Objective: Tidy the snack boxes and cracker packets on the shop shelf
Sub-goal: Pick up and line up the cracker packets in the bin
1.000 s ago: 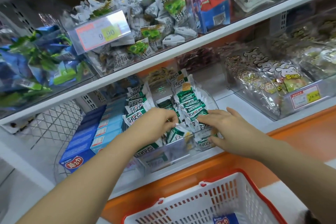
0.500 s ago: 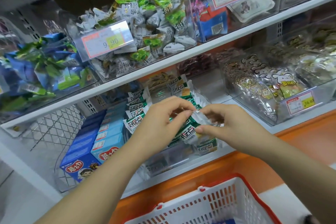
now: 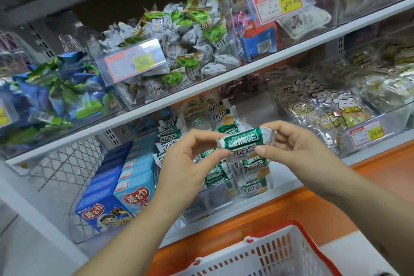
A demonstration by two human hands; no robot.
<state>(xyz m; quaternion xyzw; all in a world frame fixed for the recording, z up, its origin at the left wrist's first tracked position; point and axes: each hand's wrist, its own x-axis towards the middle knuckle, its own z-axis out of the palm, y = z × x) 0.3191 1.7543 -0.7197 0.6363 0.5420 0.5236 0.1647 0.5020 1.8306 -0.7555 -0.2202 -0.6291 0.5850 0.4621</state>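
while held aloft, cracker packet (image 3: 244, 141) pinched between fingers (image 3: 261, 149)

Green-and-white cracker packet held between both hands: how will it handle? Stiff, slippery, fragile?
Probably light: the cracker packet is held by fingertip pinches of the left hand and right hand alone. The glossy foil looks slick, so the crimped ends seem the safer grip. It spans the pinches unsagging, so likely stiff, maybe brittle inside.
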